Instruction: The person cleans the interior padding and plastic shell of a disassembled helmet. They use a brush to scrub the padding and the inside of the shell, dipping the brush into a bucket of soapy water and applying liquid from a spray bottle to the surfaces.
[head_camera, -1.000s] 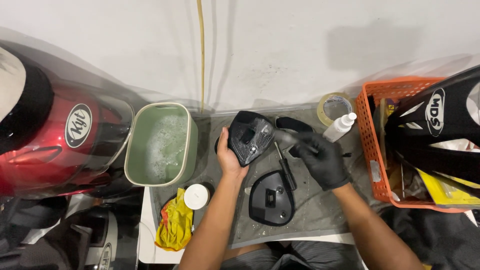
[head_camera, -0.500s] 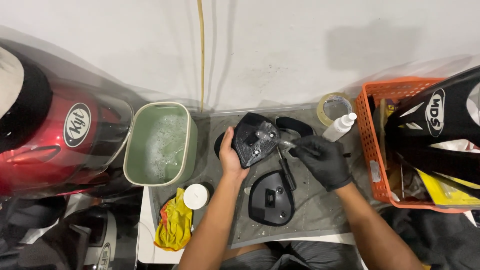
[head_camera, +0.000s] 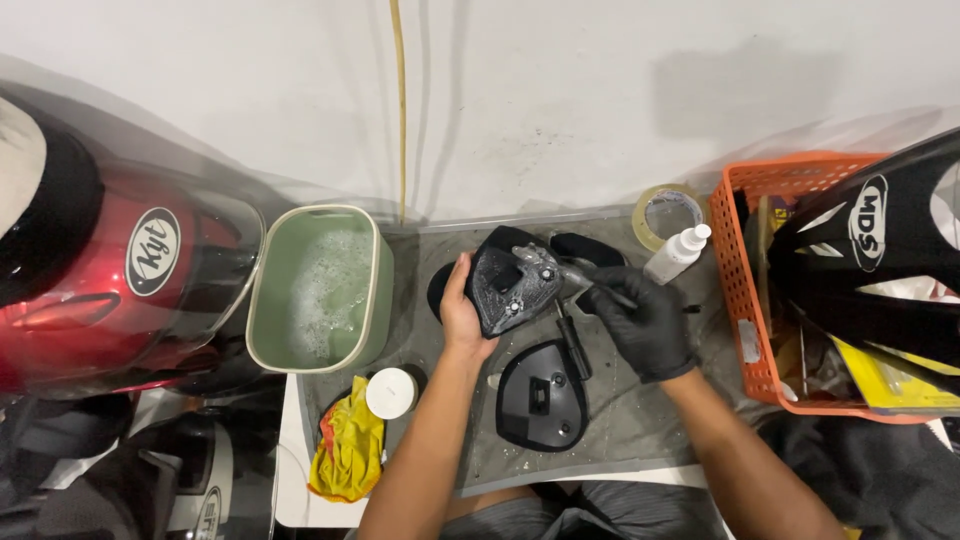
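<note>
My bare left hand (head_camera: 462, 312) grips a black plastic helmet part (head_camera: 508, 284) from its left edge and holds it up over the grey mat (head_camera: 620, 420). My right hand (head_camera: 640, 318), in a black glove, holds a thin brush (head_camera: 600, 287) whose tip touches the part's upper right corner. A second black, shield-shaped part (head_camera: 540, 395) lies flat on the mat just below both hands. Other dark pieces (head_camera: 585, 247) lie on the mat behind the held part.
A green tub of soapy water (head_camera: 318, 288) stands left of the mat. A red helmet (head_camera: 110, 280) sits far left. A white lid (head_camera: 391, 392) and yellow cloth (head_camera: 348, 450) lie lower left. A tape roll (head_camera: 668, 212), spray bottle (head_camera: 676, 254) and orange basket (head_camera: 745, 300) stand right.
The held part has tilted slightly and shifted a little to the right, and the brush tip has moved up along its right edge. Everything on the mat stays where it was.
</note>
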